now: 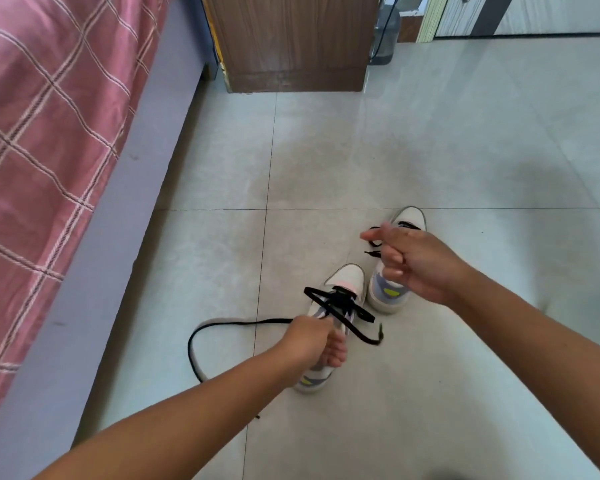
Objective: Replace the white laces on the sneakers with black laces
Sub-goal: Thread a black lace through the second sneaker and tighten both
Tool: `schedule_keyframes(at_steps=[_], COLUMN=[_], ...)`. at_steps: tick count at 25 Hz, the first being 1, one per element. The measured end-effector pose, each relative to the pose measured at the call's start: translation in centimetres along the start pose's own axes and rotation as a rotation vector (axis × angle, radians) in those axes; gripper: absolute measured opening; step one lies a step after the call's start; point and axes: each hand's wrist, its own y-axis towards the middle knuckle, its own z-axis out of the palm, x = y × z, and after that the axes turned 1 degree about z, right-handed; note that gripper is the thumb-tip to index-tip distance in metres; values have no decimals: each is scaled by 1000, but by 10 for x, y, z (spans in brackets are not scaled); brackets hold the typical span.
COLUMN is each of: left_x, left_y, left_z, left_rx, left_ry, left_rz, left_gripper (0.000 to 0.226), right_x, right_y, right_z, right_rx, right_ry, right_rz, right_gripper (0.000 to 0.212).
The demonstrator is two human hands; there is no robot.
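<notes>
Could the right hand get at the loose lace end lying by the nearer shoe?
Probably yes. The right hand hovers over the farther shoe, and the loose lace end lies on bare floor just below it, with nothing between. Whether that hand already pinches another lace is unclear.

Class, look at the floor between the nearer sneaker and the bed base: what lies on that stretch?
In the head view, a loop of black lace lies on the tiles between the nearer sneaker and the bed base, trailing from the left hand.
</notes>
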Motion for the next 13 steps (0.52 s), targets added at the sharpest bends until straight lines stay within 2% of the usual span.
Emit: schedule_keyframes(at_steps=[2,5,7,8,11,13], left_x=[14,17,23,26,29,27], left_y=[3,12,21,24,36,49], left_z=[1,-5,-8,-8,-2,8], left_rx=[-54,-146,-204,-223,-244,-239], left_ry=[-124,-237,-207,-206,-258,-314], left_rz=[-106,-100,-107,-126,-189,-215], left_gripper=[36,37,31,25,19,21], right_x=[-11,-57,-87,-100,-132,-142], right_y=[-1,-1,-2,-4,0,9], right_z=[-16,-35,-47,-50,-48,-41], right_rx=[-17,-102,-138,-118,33,98], right_ry=[-146,-632,-850,-873,-865,-842], right_rz=[63,154,134,152,227,214], right_gripper=[28,21,11,7,32,31])
